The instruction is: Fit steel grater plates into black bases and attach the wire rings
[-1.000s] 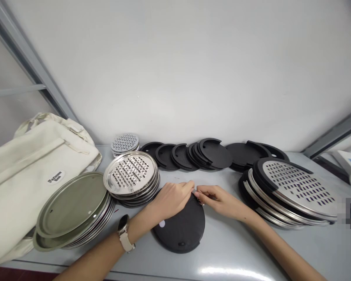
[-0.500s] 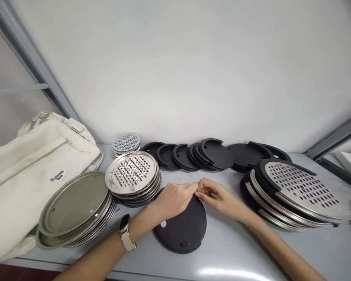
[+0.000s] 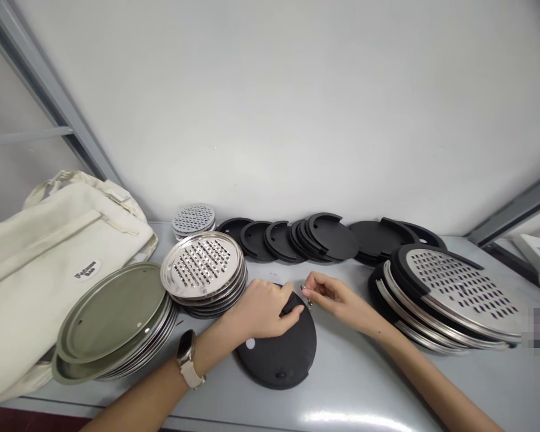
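Observation:
A round black disc (image 3: 279,360) with a raised knob near its front edge and a white spot lies flat on the grey table. My left hand (image 3: 263,309), with a watch on its wrist, lies over the disc's far left part. Its thumb and forefinger are parted, showing black between them; the other fingers are curled and partly hidden. Just right of the disc's far edge, my right hand (image 3: 326,297) pinches a small shiny metal piece (image 3: 309,303) between thumb and fingertips. That piece is too small to name.
Perforated metal grater discs (image 3: 202,264) and green round lids (image 3: 112,312) are stacked at left, beside a cream bag (image 3: 72,240). Black round holders (image 3: 333,237) line the wall. Another tilted stack of grater discs (image 3: 463,288) stands at right.
My hands have parted from their meeting point at the disc's far edge. My left hand's thumb and forefinger have spread apart, while my right hand keeps the small metal piece, now more visible.

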Motion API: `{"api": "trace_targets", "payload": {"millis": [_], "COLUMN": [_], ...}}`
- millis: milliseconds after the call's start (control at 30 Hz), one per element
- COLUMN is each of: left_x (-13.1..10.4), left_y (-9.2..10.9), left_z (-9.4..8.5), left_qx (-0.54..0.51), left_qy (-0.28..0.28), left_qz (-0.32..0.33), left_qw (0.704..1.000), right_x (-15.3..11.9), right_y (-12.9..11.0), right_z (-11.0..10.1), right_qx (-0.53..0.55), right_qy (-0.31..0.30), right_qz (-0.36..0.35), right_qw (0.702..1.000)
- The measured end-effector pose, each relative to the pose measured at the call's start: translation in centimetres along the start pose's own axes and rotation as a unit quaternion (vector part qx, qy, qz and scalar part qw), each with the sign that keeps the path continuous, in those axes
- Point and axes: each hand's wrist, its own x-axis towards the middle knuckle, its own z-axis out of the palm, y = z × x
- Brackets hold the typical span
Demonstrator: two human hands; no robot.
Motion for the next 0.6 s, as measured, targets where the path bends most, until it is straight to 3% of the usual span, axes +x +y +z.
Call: {"api": "trace_targets", "payload": {"millis": [167,400,600], "left_x": [-0.17,-0.27,-0.4], "left_y": [-0.45,-0.57,-0.28], "left_z": [-0.14,0.11,0.48], "left_qx": [-0.015,-0.064,-0.08], "left_qy": [-0.01,-0.002,0.016], "left_qz": [0.061,0.135,0.131], "left_qw": [0.998,0.989,0.988], "right_x": [-0.09,-0.34,-0.46], "right_y": [-0.22,-0.43,-0.47], "right_z": [-0.15,0.15,-0.02], "right_qx": [0.012,0.042,0.052], "right_qy": [-0.008,-0.091,-0.129], "right_qz": [0.006,0.038,0.057], "right_qw": [1.0,0.994,0.989]}}
